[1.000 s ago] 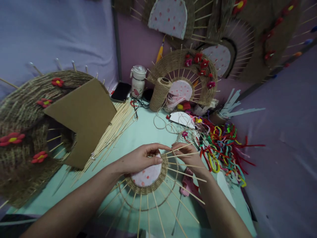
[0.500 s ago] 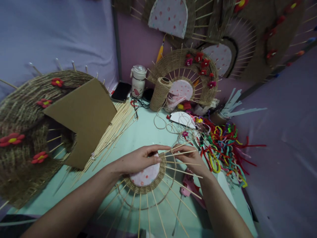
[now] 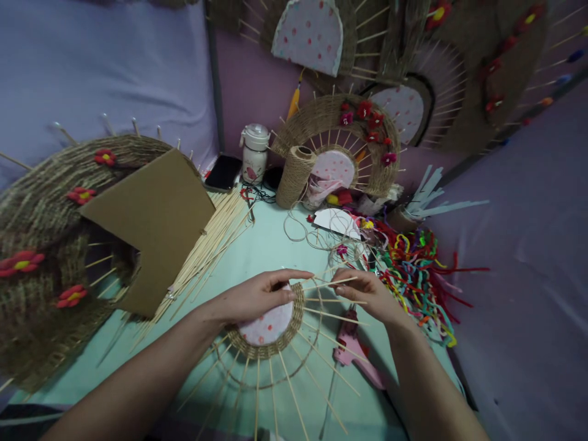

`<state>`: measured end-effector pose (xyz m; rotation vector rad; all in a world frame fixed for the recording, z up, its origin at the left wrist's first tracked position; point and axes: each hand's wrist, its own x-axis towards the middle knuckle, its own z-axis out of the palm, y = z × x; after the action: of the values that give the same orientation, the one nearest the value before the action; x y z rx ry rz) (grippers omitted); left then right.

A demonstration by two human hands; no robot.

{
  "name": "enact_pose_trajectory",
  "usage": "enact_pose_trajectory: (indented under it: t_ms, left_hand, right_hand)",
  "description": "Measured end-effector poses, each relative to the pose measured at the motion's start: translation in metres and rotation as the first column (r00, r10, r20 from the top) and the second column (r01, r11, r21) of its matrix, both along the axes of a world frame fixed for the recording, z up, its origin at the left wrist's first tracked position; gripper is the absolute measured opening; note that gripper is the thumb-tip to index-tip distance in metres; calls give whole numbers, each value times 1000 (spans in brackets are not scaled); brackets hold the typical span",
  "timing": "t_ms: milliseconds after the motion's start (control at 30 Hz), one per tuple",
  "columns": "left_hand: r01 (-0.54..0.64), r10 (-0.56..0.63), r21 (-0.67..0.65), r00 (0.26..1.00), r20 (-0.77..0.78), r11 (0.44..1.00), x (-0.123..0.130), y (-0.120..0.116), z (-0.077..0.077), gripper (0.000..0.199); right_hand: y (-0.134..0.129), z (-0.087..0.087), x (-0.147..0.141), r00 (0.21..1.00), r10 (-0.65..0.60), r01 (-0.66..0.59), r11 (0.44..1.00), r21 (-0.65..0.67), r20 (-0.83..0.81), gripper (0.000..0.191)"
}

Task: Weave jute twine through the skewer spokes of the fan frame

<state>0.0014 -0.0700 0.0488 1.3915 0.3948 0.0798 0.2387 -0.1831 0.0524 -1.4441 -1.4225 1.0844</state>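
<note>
My left hand (image 3: pixel 261 297) is closed on the woven fan (image 3: pixel 257 351), its thumb laid over the spotted cloth (image 3: pixel 269 327) and its index finger stretched right along the far side; the other fingers are hidden, so I can't tell how they sit. The fan lies at the near middle of the table (image 3: pixel 271 245), just below my hands, its rounded edge towards me and its sticks (image 3: pixel 257 398) spreading near and right.

My right hand (image 3: pixel 370 294) is beside the far-right sticks, thumb and index finger bent close together. I can't tell whether a stick or a strand of twine is between them. The topmost stick's long axis runs left to right, from the woven rim towards those fingers, so my right hand is nearer its outer end and my left nearer its root. A loop of twine (image 3: pixel 261 388) curves across the sticks, apart from the rim; its far end comes up by my left fingertip, left of my right fingers.

Far off stands a lidded bottle (image 3: pixel 255 156), its contents hidden. At far right a brown pot (image 3: pixel 401 219) holds pale strips (image 3: pixel 427 193).
</note>
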Motion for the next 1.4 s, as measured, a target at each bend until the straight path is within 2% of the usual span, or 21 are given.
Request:
enact_pose_trajectory:
  t_ms: [133, 233, 367, 567, 700, 800, 900, 1067, 1267, 1400]
  left_hand:
    - [4, -3, 18, 1000, -13, 1000, 0, 0, -1, 47]
    - [7, -7, 27, 1000, -17, 1000, 0, 1, -4, 48]
    - [10, -9, 31, 1000, -17, 999, 1, 1, -5, 47]
    - [-15, 15, 38, 1000, -9, 999, 1, 2, -3, 47]
    - [-48, 48, 20, 999, -6, 999, 0, 4, -2, 48]
    - [-69, 69, 19, 998, -11, 997, -2, 5, -1, 50]
    - [-105, 106, -7, 994, 2, 994, -3, 6, -1, 50]
    - [-159, 163, -86, 986, 42, 983, -2, 5, 0, 50]
    - [-175, 189, -144, 978, 87, 974, -1, 4, 0, 48]
    - [-193, 211, -177, 973, 91, 965, -1, 4, -1, 51]
  right_hand:
    - [-5, 13, 16, 992, -62, 61, 998, 11, 109, 15]
    - [-5, 25, 21, 978, -55, 49, 998, 36, 201, 16]
    - [-6, 38, 20, 950, -57, 24, 994, 110, 306, 16]
    - [-17, 45, 9, 894, -186, 80, 961, 265, 406, 11]
    - [-23, 37, 7, 909, -280, 195, 941, 277, 310, 12]
    - [-23, 22, 10, 935, -325, 294, 934, 201, 144, 14]
    - [-21, 5, 10, 943, -334, 330, 938, 104, 20, 16]
    - [-16, -10, -5, 967, -255, 255, 967, 19, 3, 13]
    - [-15, -9, -27, 994, -113, 113, 992, 64, 1, 14]
    - [-16, -7, -32, 989, -146, 148, 987, 56, -38, 14]
